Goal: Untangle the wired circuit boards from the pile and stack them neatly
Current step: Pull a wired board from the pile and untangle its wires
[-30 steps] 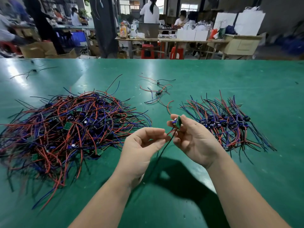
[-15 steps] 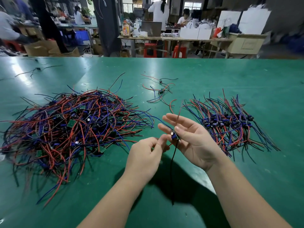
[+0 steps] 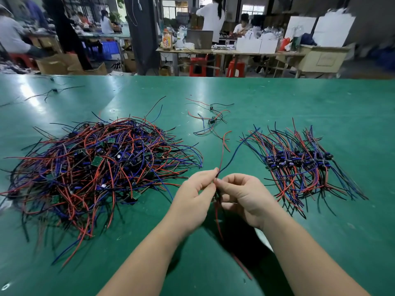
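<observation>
A big tangled pile (image 3: 94,167) of small green circuit boards with red, blue and black wires lies on the left of the green table (image 3: 277,99). On the right, a neat stack (image 3: 299,163) of boards lies in a row with wires fanned out. Between them, above the table, both hands hold one wired board (image 3: 216,196), mostly hidden by the fingers. My left hand (image 3: 193,197) pinches its red and blue wires, which rise up from the fingertips. My right hand (image 3: 243,196) curls round the board; a red wire hangs down below.
A few loose wired boards (image 3: 210,119) lie further back in the middle. More stray wires (image 3: 54,91) rest at the far left. Beyond the table's far edge stand workbenches, red stools, boxes and several people.
The hands came together and turned the board. Its red and blue wires now point up from my left fingertips, and my right hand has closed its fingers round the board.
</observation>
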A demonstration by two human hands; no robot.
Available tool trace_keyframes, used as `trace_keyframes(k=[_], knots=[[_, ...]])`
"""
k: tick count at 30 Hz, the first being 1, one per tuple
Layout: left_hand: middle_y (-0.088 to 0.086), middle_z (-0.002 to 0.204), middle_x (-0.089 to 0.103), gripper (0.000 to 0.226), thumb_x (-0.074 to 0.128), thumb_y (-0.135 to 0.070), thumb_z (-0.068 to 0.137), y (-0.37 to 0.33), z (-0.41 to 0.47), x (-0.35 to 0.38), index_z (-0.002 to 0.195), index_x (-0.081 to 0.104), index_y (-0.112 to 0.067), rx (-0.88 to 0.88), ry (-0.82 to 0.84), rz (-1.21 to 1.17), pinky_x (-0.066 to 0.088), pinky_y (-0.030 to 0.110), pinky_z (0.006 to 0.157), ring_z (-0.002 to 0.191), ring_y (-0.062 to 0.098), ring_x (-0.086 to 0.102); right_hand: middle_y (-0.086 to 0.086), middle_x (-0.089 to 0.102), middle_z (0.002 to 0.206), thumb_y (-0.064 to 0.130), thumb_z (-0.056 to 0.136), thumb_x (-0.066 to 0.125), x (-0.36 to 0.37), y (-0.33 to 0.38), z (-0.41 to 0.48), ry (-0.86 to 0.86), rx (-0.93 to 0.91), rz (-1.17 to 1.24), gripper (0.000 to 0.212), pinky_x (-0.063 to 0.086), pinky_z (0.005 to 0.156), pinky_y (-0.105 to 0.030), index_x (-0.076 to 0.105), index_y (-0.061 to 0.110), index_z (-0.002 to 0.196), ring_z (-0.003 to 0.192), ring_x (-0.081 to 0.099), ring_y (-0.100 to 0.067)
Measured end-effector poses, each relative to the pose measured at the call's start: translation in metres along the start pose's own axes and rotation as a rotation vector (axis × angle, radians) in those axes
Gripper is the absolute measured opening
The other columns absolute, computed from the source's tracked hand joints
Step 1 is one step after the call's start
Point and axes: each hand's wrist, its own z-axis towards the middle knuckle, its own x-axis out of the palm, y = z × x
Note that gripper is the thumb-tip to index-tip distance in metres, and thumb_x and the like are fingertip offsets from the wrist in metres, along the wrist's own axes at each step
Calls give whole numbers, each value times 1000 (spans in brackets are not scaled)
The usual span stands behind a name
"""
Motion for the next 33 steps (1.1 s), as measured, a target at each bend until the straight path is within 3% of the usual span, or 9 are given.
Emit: trace_keyframes(k=[2,6,9,12,14,16,18,22,33], knots=[[-4,128,57,37,51,-3,95,2,0,-1,131,55,-11,3,45,93,34,10,103,117,2,51,-2,65,60,29,54,76,0,-1,0,-38,-16,-97,28,43,47,-21,64,9,70,41,50,-8],[-3,122,65,45,61,-5,90,3,-1,-7,132,54,-20,17,34,157,42,31,105,111,5,59,-1,63,62,29,62,75,-1,-3,1,21,19,-86,29,43,46,-18,70,6,79,46,48,-8],[-12,113,65,89,67,-4,81,6,-1,-11,137,21,-56,91,33,263,47,20,96,92,-6,63,-4,65,68,21,72,74,1,-5,1,74,76,-54,16,43,47,-17,68,7,80,49,50,-8],[-21,116,54,116,75,-11,73,7,-4,-8,134,-8,-65,126,29,347,51,20,84,84,-1,62,-14,66,78,6,79,71,2,-7,3,26,65,-34,8,47,48,-18,63,5,77,54,58,-13],[-21,116,56,116,83,-19,69,6,-3,-5,144,0,-51,50,-31,256,51,18,80,78,0,64,-15,64,75,2,80,68,3,-6,4,16,43,-3,11,45,49,-18,61,6,73,61,58,-19],[-9,107,67,105,87,-26,62,4,-1,-5,148,27,-22,-142,-62,-30,53,21,72,74,3,68,-11,63,69,-2,78,68,3,-4,4,-1,34,28,14,41,47,-16,60,7,70,58,54,-15],[6,96,73,77,81,-29,59,4,1,-8,127,56,-3,-303,-37,-249,55,24,67,76,10,69,-7,63,64,-2,69,73,2,-2,5,-12,32,85,15,39,45,-14,61,8,68,51,52,-11],[10,78,74,17,72,-15,73,2,0,-12,87,74,-5,-408,59,-456,56,22,60,65,15,66,-5,65,60,7,53,74,0,1,6,5,4,179,20,45,47,-18,63,7,70,47,57,-10],[6,59,64,30,82,-39,51,-5,0,-7,59,73,-12,-420,-11,-481,54,22,51,53,16,65,1,58,53,14,53,77,-3,3,8,2,-66,44,23,38,43,-13,56,10,60,43,48,-6]])
